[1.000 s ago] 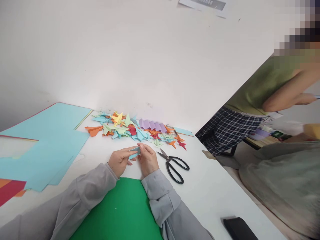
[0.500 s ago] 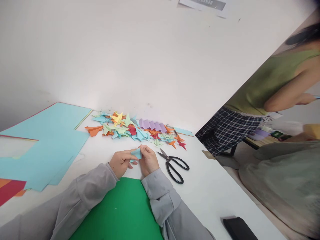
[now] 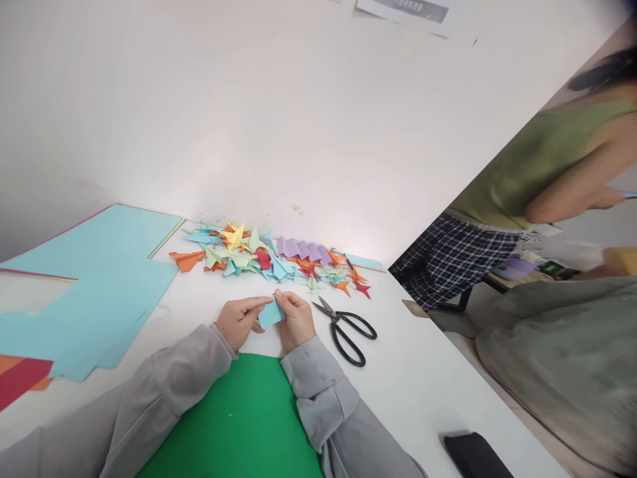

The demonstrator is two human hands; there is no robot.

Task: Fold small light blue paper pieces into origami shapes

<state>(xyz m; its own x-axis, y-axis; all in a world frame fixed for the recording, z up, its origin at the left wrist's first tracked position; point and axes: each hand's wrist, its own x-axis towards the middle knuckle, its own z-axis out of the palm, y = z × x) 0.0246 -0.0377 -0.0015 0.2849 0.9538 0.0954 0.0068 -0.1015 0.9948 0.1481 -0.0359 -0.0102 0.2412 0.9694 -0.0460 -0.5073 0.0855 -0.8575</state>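
Observation:
Between my two hands is a small piece of light blue paper (image 3: 271,315), its flat face turned toward me. My left hand (image 3: 239,321) pinches its left side, with the index finger stretched along the top edge. At the upper right corner, my right hand (image 3: 296,317) grips it between thumb and fingers. Black-handled scissors (image 3: 344,328) lie with blades slightly apart just right of my right hand. Beyond both hands is a pile of small folded paper shapes (image 3: 259,257) in orange, yellow, green, blue and red.
Large light blue sheets (image 3: 119,285) cover the table's left side, with red and orange paper (image 3: 24,380) nearer me. A purple pleated strip (image 3: 302,249) lies by the wall. A black object (image 3: 476,455) rests front right. Another person (image 3: 527,166) stands beyond the right edge.
The blue paper now shows a larger flat face between my hands. My left fingers have shifted up to its top edge; the right hand has barely moved.

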